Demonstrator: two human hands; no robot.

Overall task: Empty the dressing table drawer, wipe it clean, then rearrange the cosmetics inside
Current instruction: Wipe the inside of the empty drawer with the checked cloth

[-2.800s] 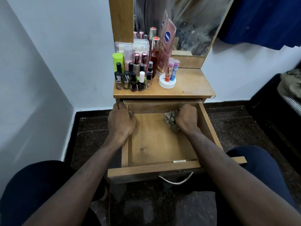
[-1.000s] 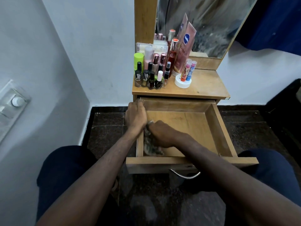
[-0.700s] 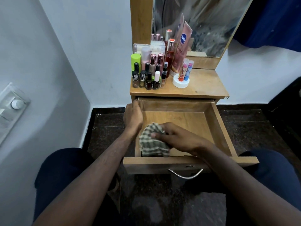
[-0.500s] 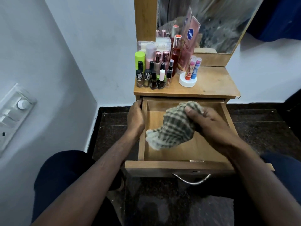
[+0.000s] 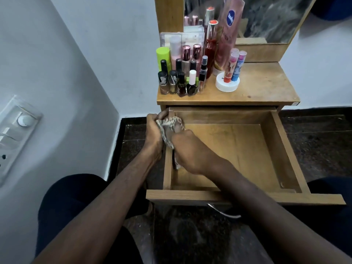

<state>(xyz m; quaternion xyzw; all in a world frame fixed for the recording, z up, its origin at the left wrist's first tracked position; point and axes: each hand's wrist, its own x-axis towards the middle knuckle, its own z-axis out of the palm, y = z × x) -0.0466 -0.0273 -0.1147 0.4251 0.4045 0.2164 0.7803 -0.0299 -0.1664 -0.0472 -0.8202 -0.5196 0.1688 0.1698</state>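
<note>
- The drawer [image 5: 245,149] stood pulled out toward us beneath the dressing table top [image 5: 264,88], its wooden floor bare of cosmetics; its long sides ran away from us toward the table, its front panel lay nearest our knees.
- We held the checked cloth [image 5: 168,128] at the drawer's left wall [image 5: 167,168], near the far left corner; it draped over the wall's top edge and down its inner face.
- Our right hand [image 5: 187,151] reached across from the right, inside the drawer, curled around the cloth and pressing it to the inner face of that wall.
- Our left hand [image 5: 154,130] sat outside the same wall, fingers gripping the cloth's upper end near the back corner; the two hands were close together, the wall between them.
- We judged the wiping step to be in hand, with the left wall its present target; that wall's long axis ran from the far corner back toward us, so the coming stroke would likely follow it, led by the right hand, which was nearer the inner face.
- The cosmetics [image 5: 182,73] stood upright in a cluster on the table top's left side, well apart from the hands; they were not yet returned.
</note>
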